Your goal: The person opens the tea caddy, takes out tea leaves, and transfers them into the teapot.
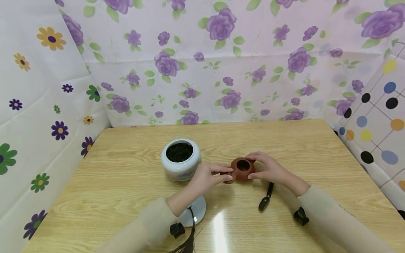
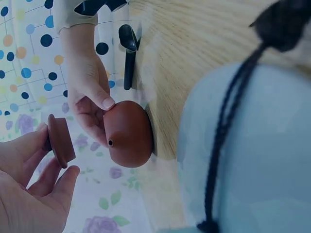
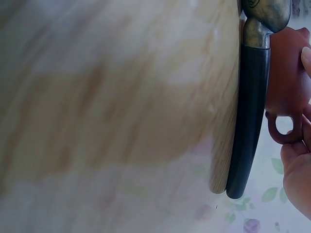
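A reddish-brown clay teapot (image 1: 243, 177) stands on the table, its round mouth uncovered. My right hand (image 1: 269, 170) holds it from the right; in the right wrist view, fingers are at its looped handle (image 3: 273, 131). Just left of the pot, my left hand (image 1: 205, 178) pinches the teapot lid (image 2: 61, 141) between thumb and fingers. In the left wrist view, that lid is tilted on edge and apart from the pot, whose small spout hole faces the camera. Below my right hand lies a scoop (image 1: 264, 201) with a black handle (image 3: 249, 116).
A white ceramic jar (image 1: 180, 171) holding dark loose leaves (image 1: 179, 152) stands left of the teapot. Nearer the front, a pale round lid (image 1: 198, 211) with a dark cord and tassel (image 1: 189, 242) lies under my left forearm. Patterned cloths surround the wooden table (image 1: 133, 158).
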Demonstrator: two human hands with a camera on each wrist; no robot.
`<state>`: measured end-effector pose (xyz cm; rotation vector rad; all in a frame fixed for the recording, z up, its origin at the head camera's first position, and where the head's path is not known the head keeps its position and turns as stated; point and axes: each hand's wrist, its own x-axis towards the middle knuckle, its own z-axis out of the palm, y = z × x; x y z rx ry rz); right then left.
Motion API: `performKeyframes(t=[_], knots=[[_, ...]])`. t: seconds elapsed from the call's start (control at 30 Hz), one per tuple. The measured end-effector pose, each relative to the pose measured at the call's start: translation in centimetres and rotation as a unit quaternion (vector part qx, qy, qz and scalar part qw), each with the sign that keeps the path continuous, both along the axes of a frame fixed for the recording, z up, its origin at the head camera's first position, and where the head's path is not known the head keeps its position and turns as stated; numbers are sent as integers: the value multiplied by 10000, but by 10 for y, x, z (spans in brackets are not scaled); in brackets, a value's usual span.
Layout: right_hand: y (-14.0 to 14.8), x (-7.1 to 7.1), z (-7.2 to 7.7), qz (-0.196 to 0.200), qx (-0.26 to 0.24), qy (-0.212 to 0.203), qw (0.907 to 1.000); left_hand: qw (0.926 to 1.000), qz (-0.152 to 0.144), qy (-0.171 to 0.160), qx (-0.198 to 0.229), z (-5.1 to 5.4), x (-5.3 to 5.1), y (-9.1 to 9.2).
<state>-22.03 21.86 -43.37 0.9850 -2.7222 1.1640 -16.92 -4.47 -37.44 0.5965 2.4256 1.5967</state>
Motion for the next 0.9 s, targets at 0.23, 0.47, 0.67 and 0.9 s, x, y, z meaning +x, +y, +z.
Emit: performKeyframes(t=[0.23, 0.47, 0.67, 0.9], knots=[[-2, 1, 3, -6, 17, -103, 9999, 9996, 157, 78, -241, 1, -14, 16], [-1, 1, 4, -2, 31, -203, 9998, 9981, 265, 293, -478, -2, -30, 31], [0, 1, 3, -64, 29, -227, 9997, 9974, 229, 377, -573, -9, -43, 44], [1, 0, 0, -9, -28, -115, 9999, 9918, 150, 773, -1006, -15, -49, 54]])
